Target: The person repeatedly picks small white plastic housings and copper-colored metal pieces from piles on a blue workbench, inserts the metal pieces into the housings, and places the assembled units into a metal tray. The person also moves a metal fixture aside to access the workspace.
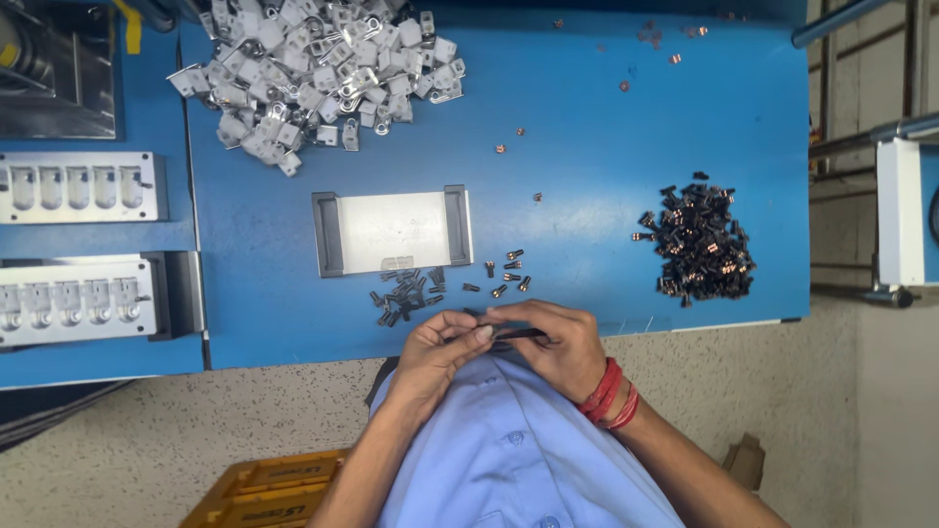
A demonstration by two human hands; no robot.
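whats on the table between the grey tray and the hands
In the head view, a scatter of small dark screws lies on the blue table between the grey tray and both hands, left and right.

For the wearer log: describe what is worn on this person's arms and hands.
Both forearms are bare, with no gloves on either hand. The right wrist carries a stack of red thread bands. A light blue buttoned shirt covers the torso. The left hand wears nothing.

We see the left hand (437, 354) and right hand (554, 344) pinching a slim dark part (514, 334) together at the blue desk (587, 147) edge, small dark screws (411, 291) just beyond.
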